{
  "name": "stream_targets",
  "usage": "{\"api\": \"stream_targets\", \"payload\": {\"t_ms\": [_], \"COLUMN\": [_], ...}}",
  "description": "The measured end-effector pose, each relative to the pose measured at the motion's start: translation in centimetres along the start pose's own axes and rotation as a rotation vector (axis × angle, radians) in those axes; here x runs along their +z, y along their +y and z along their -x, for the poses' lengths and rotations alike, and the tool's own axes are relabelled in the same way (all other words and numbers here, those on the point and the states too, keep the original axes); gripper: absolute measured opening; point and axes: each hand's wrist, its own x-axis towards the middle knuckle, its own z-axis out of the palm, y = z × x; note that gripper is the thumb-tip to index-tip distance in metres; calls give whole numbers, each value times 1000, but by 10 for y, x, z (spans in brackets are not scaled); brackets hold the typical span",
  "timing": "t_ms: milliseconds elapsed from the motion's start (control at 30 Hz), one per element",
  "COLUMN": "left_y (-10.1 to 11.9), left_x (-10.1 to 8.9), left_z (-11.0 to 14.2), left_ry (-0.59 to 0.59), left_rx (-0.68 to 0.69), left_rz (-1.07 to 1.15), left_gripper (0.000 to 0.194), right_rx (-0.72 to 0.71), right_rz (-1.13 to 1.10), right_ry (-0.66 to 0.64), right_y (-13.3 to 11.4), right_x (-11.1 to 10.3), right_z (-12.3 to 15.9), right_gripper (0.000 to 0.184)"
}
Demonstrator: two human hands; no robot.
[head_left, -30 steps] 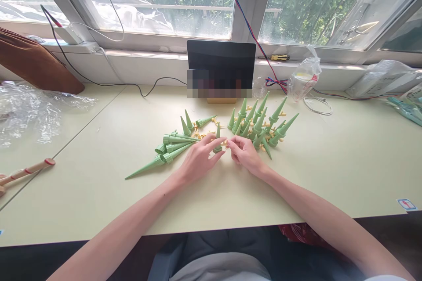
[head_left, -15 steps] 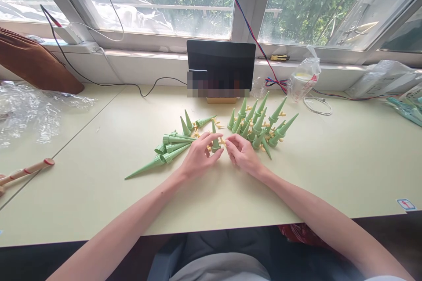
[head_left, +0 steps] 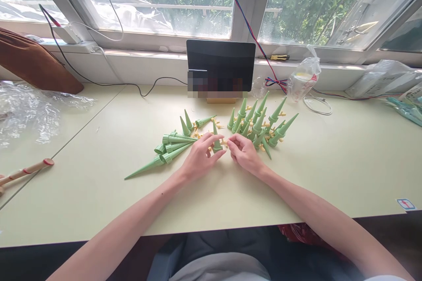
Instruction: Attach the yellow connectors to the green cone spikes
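Observation:
A green plastic plant-watering spike (head_left: 216,132) stands point up at the middle of the table. My left hand (head_left: 202,153) curls around its base, index finger behind and thumb in front. From the spike's side sticks a small yellow valve (head_left: 224,142), its outer end pinched by the fingertips of my right hand (head_left: 243,151). Several loose green spikes (head_left: 178,145) lie to the left of my left hand, and two more stand upright behind them. Beyond my right hand is a cluster of upright spikes (head_left: 260,123) fitted with yellow valves. Loose yellow valves (head_left: 216,123) lie partly hidden behind my left hand.
A black tablet (head_left: 220,61) on a stand is at the back, below the windows. Clear plastic wrap (head_left: 29,109) and a wooden stick (head_left: 29,170) are on the left. A bagged container (head_left: 303,80) and a coiled white cable (head_left: 318,106) sit at the back right.
Both hands, with the spike and its valve, have shifted very slightly to the right. The grip looks the same, and the surrounding spikes have stayed put.

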Motion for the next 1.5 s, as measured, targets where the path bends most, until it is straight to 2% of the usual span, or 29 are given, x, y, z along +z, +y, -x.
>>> {"api": "stream_targets", "payload": {"t_ms": [367,733,1033,1500], "left_y": [-1,1,-2,0], "left_x": [2,2,4,2], "left_z": [1,2,2,1], "left_ry": [17,41,50,80], "left_rx": [43,37,52,-45], "left_rz": [-39,-35,-47,39], "left_gripper": [38,55,55,78], "right_rx": [10,4,-1,-29], "right_rz": [-20,-16,-15,28], "right_ry": [19,22,24,104], "right_y": [-1,-2,-2,10], "right_x": [0,0,-1,5], "right_z": [1,0,0,0], "right_gripper": [30,32,32,32]}}
